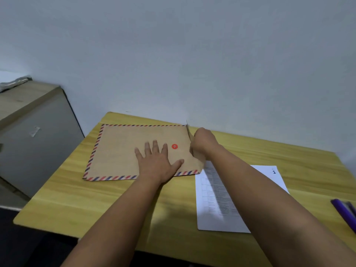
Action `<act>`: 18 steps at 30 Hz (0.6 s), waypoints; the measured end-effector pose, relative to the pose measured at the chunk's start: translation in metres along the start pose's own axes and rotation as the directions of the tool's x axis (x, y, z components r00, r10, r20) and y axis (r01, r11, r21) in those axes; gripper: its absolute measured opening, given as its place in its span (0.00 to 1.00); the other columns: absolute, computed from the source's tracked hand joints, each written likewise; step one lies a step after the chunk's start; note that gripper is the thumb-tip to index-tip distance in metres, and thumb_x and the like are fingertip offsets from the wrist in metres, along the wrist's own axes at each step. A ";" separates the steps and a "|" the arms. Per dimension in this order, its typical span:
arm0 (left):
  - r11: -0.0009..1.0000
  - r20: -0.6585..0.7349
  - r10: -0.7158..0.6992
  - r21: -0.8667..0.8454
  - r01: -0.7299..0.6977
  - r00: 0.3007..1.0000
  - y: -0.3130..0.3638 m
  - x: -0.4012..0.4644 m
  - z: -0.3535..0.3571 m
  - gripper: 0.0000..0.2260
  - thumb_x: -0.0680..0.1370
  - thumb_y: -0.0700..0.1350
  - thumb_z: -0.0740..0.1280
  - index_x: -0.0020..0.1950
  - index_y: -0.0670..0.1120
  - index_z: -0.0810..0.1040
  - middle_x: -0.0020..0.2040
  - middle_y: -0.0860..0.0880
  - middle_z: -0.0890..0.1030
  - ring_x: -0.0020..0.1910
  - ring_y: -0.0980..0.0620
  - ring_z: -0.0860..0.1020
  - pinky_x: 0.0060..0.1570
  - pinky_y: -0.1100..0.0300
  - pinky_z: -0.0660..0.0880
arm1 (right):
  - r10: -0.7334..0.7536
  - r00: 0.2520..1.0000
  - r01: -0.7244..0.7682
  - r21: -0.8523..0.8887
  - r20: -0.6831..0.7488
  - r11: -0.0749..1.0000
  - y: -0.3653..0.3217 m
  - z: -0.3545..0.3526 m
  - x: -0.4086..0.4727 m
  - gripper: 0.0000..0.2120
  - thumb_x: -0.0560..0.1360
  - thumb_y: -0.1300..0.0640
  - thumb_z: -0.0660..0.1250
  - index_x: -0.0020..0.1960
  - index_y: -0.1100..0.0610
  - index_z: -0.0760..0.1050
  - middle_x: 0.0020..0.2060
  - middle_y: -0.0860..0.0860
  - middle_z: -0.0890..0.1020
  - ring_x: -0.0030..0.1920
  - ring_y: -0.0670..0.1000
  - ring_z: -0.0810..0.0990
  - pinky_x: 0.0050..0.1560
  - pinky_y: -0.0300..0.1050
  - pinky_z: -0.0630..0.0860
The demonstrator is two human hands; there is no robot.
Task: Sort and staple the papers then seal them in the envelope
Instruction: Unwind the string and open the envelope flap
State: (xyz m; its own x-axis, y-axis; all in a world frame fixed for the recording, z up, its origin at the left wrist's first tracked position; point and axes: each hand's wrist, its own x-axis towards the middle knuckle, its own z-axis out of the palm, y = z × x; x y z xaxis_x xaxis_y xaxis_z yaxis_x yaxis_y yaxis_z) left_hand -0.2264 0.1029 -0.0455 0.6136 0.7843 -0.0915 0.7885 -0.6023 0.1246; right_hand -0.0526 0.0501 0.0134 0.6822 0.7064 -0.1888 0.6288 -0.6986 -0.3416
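Two bare forearms reach in over the yellow table (77, 193). The left hand (156, 164) lies flat, fingers spread, on the brown envelope (123, 151), whose long side runs left to right, opening to the right. The right hand (202, 143) pinches its flap (198, 158). Printed papers (213, 205) lie near right, partly under the right forearm; a purple stapler (344, 212) sits at the edge.

Matt kraft-paper envelope (123, 151), wood-grain table (107, 205)

Yellow wooden table (115, 199): brown envelope (119, 151) centre frame, printed papers (215, 209) lower right, purple pen (344, 214) right edge.
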 end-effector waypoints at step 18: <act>0.964 -0.017 0.053 -0.260 -0.056 0.998 0.036 -0.019 -0.005 0.41 0.67 0.71 0.61 0.77 0.56 0.61 0.83 0.45 0.56 0.83 0.37 0.48 0.75 0.27 0.45 | 0.067 0.931 -0.266 0.542 0.358 0.797 0.033 -0.017 -0.040 0.07 0.78 0.67 0.65 0.53 0.69 0.79 0.40 0.64 0.84 0.33 0.61 0.84 0.31 0.51 0.84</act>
State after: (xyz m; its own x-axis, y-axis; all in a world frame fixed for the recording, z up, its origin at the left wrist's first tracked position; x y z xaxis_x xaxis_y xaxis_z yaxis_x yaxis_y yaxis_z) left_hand -0.2102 0.0668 -0.0343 0.6537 0.7536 -0.0682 0.7148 -0.5855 0.3824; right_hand -0.0531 -0.0034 0.0250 0.5444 0.6517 -0.5282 0.1176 -0.6827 -0.7211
